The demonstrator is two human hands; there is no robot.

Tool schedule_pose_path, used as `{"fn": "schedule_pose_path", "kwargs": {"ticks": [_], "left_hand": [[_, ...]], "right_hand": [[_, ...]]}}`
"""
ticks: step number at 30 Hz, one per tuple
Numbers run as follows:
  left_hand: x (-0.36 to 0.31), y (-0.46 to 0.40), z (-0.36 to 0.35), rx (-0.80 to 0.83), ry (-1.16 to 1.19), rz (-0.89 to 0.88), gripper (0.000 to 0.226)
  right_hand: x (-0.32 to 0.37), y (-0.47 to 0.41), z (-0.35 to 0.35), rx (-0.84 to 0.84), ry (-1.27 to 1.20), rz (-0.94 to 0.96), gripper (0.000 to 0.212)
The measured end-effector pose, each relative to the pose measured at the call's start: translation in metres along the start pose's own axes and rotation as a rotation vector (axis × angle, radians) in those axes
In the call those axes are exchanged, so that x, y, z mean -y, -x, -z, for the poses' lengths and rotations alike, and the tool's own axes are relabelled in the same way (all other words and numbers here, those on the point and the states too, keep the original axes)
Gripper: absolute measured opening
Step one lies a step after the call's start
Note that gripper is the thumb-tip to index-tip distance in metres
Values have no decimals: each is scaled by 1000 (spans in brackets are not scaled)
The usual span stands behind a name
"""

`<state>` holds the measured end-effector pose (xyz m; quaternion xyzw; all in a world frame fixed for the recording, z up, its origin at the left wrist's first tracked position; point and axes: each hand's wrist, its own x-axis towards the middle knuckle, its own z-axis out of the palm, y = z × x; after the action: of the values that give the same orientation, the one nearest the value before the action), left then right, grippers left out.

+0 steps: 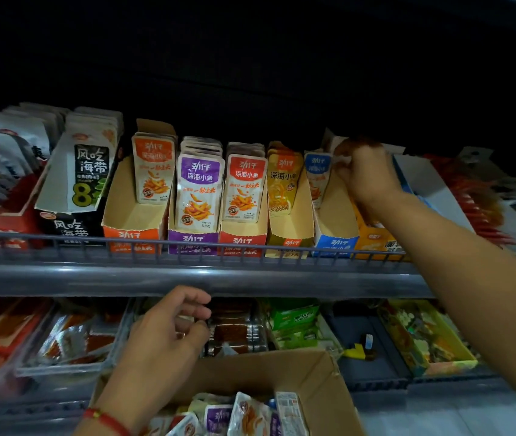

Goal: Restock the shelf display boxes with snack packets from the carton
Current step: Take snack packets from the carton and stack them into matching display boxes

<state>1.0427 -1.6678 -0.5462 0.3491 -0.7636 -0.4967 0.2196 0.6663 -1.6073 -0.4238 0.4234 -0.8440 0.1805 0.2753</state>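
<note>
Your right hand (365,171) reaches up to the upper shelf, fingers curled against the top of the blue-labelled white snack packets (318,176) standing in the blue-fronted cardboard display box (335,237); whether it pinches a packet is unclear. Left of that box stand the yellow (285,243), red (242,240), purple (193,239) and orange (130,236) display boxes, each with upright packets behind the grey wire shelf rail (187,243). The orange box holds its packets (153,169) only at the far end. Your left hand (171,325), a red string bracelet (107,420) on its wrist, hovers with loosely curled fingers holding nothing, just above the open brown cardboard carton (281,369). Mixed snack packets (244,416) lie loose inside the carton, nearest you.
</note>
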Motion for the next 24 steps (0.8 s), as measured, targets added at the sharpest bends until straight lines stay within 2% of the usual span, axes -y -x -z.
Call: {"fn": "schedule_pose_path", "kwargs": {"ticks": [3, 7, 12, 16, 18, 20, 22, 24], "left_hand": [[2, 3, -4, 16, -35, -25, 31], [16, 11, -18, 87, -189, -105, 23], [53, 22, -56, 277, -383, -116, 24], [93, 25, -91, 404, -569, -2, 11], [115, 23, -105, 400, -580, 88, 8], [131, 20, -118, 348, -531, 164, 16], [137, 19, -130, 320, -495, 232, 3], [145, 14, -141, 323, -469, 299, 19]], "right_hand": [[1, 24, 19, -33, 15, 40, 24], [15, 89, 43, -61, -136, 160, 20], [35, 185, 42, 78, -321, 190, 16], [43, 245, 21, 295, -481, 81, 13], [42, 255, 16, 444, -493, 79, 14], [37, 257, 17, 498, -484, 87, 14], [32, 256, 17, 524, -475, 70, 13], [28, 254, 16, 554, -477, 58, 11]]}}
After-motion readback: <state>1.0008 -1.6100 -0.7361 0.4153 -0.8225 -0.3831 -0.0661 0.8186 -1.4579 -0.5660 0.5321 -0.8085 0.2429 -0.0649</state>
